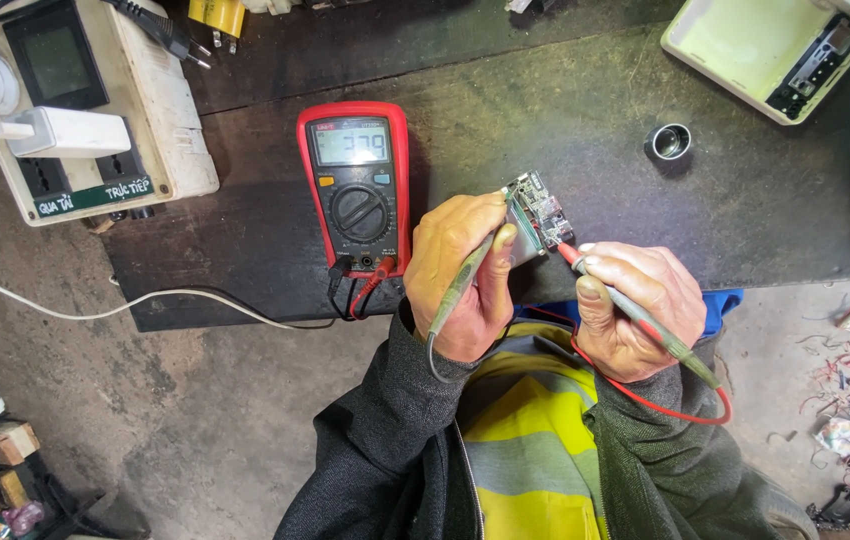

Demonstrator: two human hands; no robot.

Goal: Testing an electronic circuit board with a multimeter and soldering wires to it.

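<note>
Two probes are touching the small circuit board [535, 212]: left hand [465, 275] is gripping board and black probe [465, 282], right hand [635, 310] pinching red probe [635, 312]; the multimeter [357, 188], left, is already showing a reading.

Red multimeter [355, 190], red probe lead [645, 395], green circuit board [533, 212]

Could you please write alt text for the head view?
Left hand holds a small circuit board and a probe, while right hand touches a red-tipped probe to it. A red multimeter lies on the dark bench.
</note>
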